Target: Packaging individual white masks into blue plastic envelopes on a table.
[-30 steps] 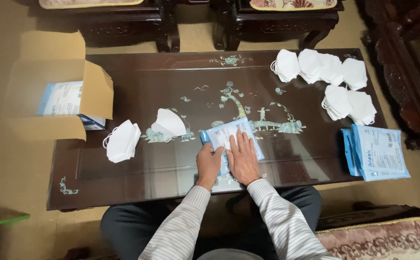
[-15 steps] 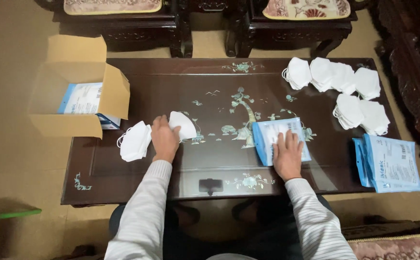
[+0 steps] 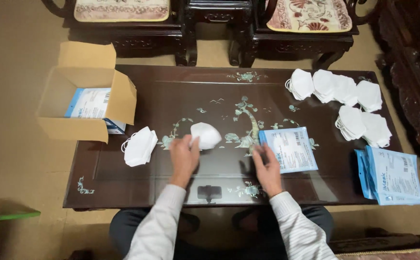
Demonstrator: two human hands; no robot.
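Dark lacquered coffee table (image 3: 171, 91) with pale inlaid bird-and-tree figures, spanning the middle of the frame; carved dark chairs with patterned cushions (image 3: 122, 9) along the top edge. Open cardboard box (image 3: 82, 103), upper left, overhanging the table's left end, holding flat blue-and-white packets. Stack of blue-and-white mask pouches (image 3: 393, 175), lower right of the table, near its front edge. Single blue-and-white pouch (image 3: 289, 149), right of centre, lying flat. Two groups of folded white masks: a row of about four (image 3: 335, 86) at upper right, a smaller pile (image 3: 364, 125) just below it. Small stack of folded white masks (image 3: 139, 146), left of centre, ear loops showing at its left side. Left hand (image 3: 183, 159), lower centre, fingers closed around the lower left edge of a single folded white mask (image 3: 206, 135), which sits just above and right of the hand, at the table's middle; whether the mask is lifted or resting on the table cannot be told. Right hand (image 3: 268, 166), lower centre right, fingers loosely spread and empty, its fingertips at or just beside the single pouch's lower left corner; contact cannot be confirmed. Striped long sleeves (image 3: 301, 231) on both forearms at the bottom edge.
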